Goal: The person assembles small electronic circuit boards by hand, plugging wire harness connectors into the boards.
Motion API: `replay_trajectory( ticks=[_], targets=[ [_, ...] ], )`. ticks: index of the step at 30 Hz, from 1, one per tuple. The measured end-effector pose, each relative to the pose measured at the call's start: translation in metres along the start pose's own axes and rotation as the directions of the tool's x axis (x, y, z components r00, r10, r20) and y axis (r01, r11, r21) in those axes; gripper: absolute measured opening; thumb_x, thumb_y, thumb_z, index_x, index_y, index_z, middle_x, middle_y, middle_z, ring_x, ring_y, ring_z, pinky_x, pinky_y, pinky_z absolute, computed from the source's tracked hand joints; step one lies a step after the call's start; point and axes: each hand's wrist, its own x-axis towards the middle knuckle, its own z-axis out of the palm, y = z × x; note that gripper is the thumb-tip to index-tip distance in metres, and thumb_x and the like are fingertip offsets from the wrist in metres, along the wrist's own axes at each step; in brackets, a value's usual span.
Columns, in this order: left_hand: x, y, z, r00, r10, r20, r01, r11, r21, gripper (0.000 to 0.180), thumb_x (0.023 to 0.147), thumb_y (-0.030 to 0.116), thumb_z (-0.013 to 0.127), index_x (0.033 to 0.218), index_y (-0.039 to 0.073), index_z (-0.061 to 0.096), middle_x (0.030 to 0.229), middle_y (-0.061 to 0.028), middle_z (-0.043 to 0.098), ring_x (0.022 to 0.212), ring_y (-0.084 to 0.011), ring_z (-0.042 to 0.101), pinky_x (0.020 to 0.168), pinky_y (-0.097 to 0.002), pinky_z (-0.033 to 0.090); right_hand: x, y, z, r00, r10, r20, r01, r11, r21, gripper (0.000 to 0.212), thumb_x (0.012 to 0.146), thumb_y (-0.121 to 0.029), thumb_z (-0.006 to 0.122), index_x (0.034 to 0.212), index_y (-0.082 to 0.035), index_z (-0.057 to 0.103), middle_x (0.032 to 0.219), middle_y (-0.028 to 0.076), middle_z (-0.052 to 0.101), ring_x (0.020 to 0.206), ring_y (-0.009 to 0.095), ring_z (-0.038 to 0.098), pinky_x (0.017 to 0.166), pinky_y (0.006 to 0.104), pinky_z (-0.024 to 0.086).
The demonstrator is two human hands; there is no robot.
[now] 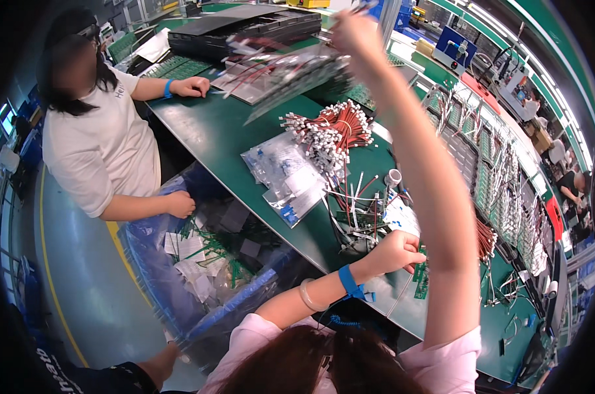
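Green tabletop (225,141): red-and-white wire bundle (344,131). I log left hand (397,253) pinching green circuit board (420,284); right hand (358,36) raised, blurred, grip I cannot tell.

Wide fisheye view, head-worn, looking down

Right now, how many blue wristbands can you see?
2. One blue wristband is on the wrist of the person's left hand; another is worn by the co-worker. More may hide farther away.
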Motion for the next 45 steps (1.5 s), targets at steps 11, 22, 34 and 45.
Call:
replay_trajectory(
  ticks=[11, 22, 34, 45],
  targets=[
    [0.023, -0.052, -0.011, 0.964, 0.245, 0.098, -0.263, 0.928, 0.264, 0.022, 0.078, 0.013, 0.06, 0.094, 0.001, 0.052, 0.078, -0.0027, 0.053, 0.069, -0.0099, 0.048, 0.058, -0.0262, 0.04, -0.011, 0.106, 0.029, 0.917, 0.188, 0.352, -0.147, 0.979, -0.142, 0.013, 0.08, -0.015, 0.054, 0.086, -0.003, 0.05, 0.071, 0.003, 0.054, 0.059, 0.009, 0.051, 0.049, 0.0208, 0.039],
    [-0.003, 0.007, 0.015, 0.998, -0.002, -0.057, 0.006, 0.998, 0.069, 0.019, 0.072, 0.007, 0.059, 0.059, 0.0, 0.046, 0.057, -0.0013, 0.05, 0.052, -0.0072, 0.052, 0.045, -0.022, 0.047, -0.066, -0.079, -0.104, 0.843, -0.029, 0.537, 0.419, 0.661, -0.622, 0.018, 0.078, -0.009, 0.053, 0.092, 0.0, 0.057, 0.078, 0.01, 0.06, 0.073, 0.013, 0.059, 0.061, 0.0252, 0.048],
    [-0.011, 0.008, 0.041, 0.995, -0.087, 0.044, 0.074, 0.968, 0.239, 0.01, 0.076, 0.006, 0.06, 0.08, -0.003, 0.057, 0.068, -0.0041, 0.059, 0.058, -0.0075, 0.056, 0.052, -0.0192, 0.048, -0.318, -0.031, -0.252, 0.989, -0.105, 0.103, 0.147, 0.631, -0.762, 0.021, 0.063, 0.004, 0.064, 0.084, -0.001, 0.064, 0.072, 0.01, 0.061, 0.063, 0.018, 0.058, 0.057, 0.0248, 0.045],
    [-0.01, -0.007, 0.072, 0.991, -0.135, 0.023, 0.122, 0.949, 0.291, 0.011, 0.075, 0.005, 0.06, 0.078, -0.005, 0.055, 0.067, -0.0054, 0.059, 0.057, -0.0071, 0.056, 0.049, -0.018, 0.044, -0.365, 0.004, -0.248, 0.937, -0.303, 0.174, 0.333, 0.62, -0.71, 0.024, 0.064, -0.001, 0.065, 0.088, 0.001, 0.059, 0.096, 0.014, 0.058, 0.081, 0.028, 0.058, 0.068, 0.0344, 0.047]
  ],
)
